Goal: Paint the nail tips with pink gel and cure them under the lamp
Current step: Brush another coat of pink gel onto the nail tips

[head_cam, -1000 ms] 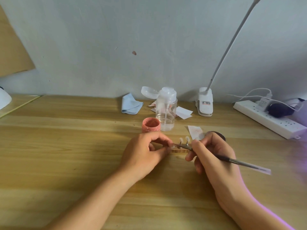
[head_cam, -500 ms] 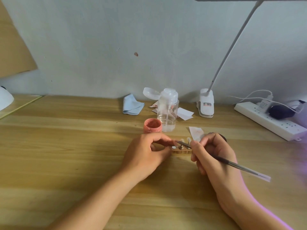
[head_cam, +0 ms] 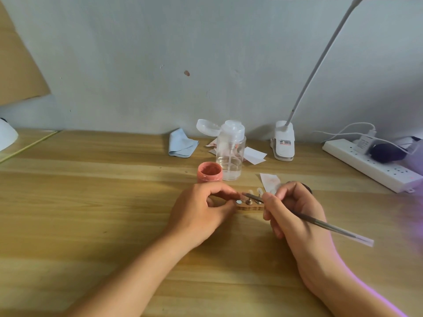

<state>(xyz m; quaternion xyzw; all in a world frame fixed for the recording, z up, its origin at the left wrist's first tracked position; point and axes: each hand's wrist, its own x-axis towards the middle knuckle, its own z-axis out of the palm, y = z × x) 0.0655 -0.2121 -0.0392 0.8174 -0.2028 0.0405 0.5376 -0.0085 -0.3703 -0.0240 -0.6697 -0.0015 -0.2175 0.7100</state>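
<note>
Where two pale nail tips (head_cam: 259, 191) stand on pegs in a small wooden holder (head_cam: 249, 208) at the middle of the table (head_cam: 91, 202), my hands meet over its left end. My left hand (head_cam: 201, 211) pinches thumb and forefinger together on something small and mostly hidden, probably one nail tip lifted off the holder. My right hand (head_cam: 295, 216) grips a slim gel brush (head_cam: 332, 227) like a pen, its tip reaching to that pinch.

Just behind sits the open jar of pink gel (head_cam: 209, 172), touching or nearly touching a clear pump bottle (head_cam: 231, 154). A stained paper wipe (head_cam: 270, 180) lies beside the holder. Farther back are a blue cloth (head_cam: 182, 144), a white clip lamp (head_cam: 283, 144) and a power strip (head_cam: 370, 165). Purple light spills in from the right edge, but its source is out of view.

I judge the work early: the standing tips look uncoated, and all the curing remains.
</note>
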